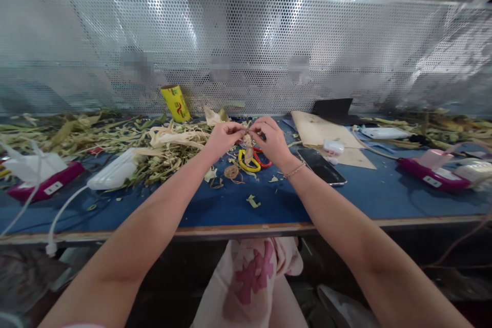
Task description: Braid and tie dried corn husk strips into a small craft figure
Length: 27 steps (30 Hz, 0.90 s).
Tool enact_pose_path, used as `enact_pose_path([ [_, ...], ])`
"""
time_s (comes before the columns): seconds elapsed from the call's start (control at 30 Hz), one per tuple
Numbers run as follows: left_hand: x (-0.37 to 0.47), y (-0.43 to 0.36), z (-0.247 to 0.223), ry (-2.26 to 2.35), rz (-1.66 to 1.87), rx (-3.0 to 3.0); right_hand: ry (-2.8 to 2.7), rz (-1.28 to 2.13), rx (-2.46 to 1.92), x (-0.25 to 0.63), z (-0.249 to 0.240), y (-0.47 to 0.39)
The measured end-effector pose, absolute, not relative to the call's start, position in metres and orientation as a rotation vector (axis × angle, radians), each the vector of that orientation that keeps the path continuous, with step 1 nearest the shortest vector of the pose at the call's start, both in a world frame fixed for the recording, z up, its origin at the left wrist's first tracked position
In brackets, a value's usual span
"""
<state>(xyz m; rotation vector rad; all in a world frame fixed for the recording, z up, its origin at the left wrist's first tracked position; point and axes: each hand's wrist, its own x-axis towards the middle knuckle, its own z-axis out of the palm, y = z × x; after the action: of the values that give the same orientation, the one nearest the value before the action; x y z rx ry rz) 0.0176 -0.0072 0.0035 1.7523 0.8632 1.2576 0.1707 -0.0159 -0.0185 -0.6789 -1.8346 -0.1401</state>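
Observation:
My left hand [225, 139] and my right hand [270, 137] meet over the middle of the table, fingertips pinched together. Between them is a small piece of dried husk [248, 142], pale and crumpled, hanging a little below the fingers. Its upper end is hidden by the fingertips. Just beneath lie scissors [249, 168] with one yellow and one red handle loop. A small coil of brown twine [231, 172] rests left of them. A heap of dried husks and leaves [165, 156] spreads beside my left hand.
A yellow cardboard tube [176, 103] stands tilted at the back. To the right are a phone [322, 166], a white earphone case [333, 148] and brown paper [326, 130]. Magenta power strips [430, 177] and white chargers [113, 170] with cables lie on both sides. A perforated metal screen [253, 36] closes the back.

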Motion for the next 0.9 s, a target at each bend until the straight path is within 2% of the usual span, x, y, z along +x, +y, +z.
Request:
enact_pose_path([
  [0.23,0.006,-0.003,0.008,0.863,1.203,2.039,-1.799,-0.195,-0.681,0.169,-0.017,-0.019],
  [0.6,-0.004,0.002,0.014,0.799,1.351,2.624,-1.641,0.23,-0.785,0.16,-0.019,-0.016],
  [0.9,-0.003,0.004,0.011,0.71,1.448,2.798,-1.622,0.433,-0.793,0.163,-0.015,-0.019],
])
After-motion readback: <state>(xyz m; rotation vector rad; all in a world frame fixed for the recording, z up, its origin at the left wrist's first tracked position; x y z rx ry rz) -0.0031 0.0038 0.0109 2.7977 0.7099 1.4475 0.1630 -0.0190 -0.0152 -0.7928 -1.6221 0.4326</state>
